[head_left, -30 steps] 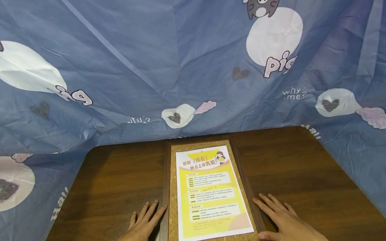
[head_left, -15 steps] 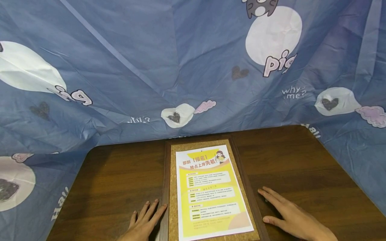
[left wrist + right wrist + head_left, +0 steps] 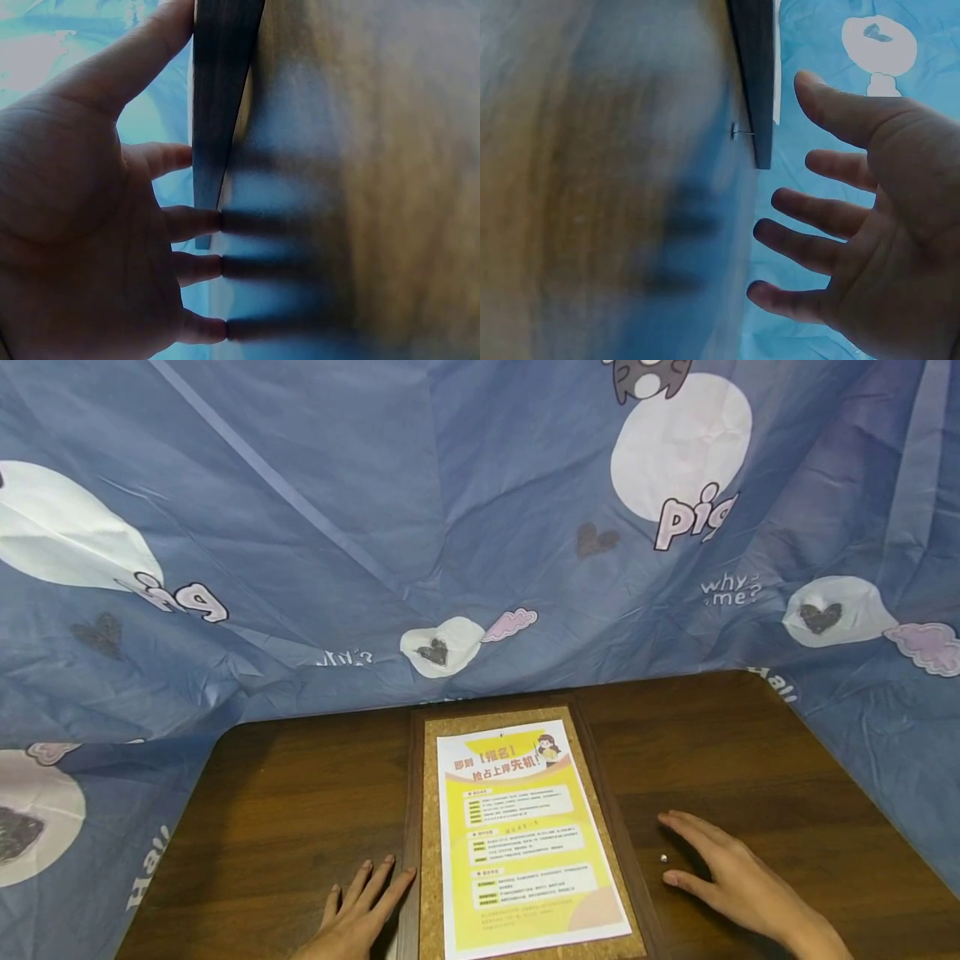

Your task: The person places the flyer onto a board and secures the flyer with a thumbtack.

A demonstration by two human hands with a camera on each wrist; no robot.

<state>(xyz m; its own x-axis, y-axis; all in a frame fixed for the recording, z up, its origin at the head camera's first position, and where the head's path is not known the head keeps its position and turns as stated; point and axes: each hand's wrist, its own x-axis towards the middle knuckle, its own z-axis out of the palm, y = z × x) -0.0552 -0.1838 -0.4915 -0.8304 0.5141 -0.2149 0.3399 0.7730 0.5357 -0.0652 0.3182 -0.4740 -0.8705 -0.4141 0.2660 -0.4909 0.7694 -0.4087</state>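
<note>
A cork board (image 3: 431, 827) in a brown wooden frame lies on the table, with a yellow and white printed poster (image 3: 525, 860) on it. A small silver thumbtack (image 3: 663, 857) sits on the table just right of the frame; in the right wrist view the thumbtack (image 3: 737, 133) shows its head and thin point. My right hand (image 3: 738, 885) hovers beside it, thumb and fingers spread on either side of the tack, holding nothing. My left hand (image 3: 356, 914) rests on the table with fingers spread, one fingertip at the frame's left edge (image 3: 217, 90).
The dark wooden table (image 3: 720, 743) reaches back to a blue printed cloth (image 3: 360, 527), which hangs behind it and down both sides. A small dark pin (image 3: 502, 737) shows at the poster's top edge.
My right hand has left the frame's right edge and moved right, away from the board, uncovering the thumbtack. The left hand and the board stay where they were.
</note>
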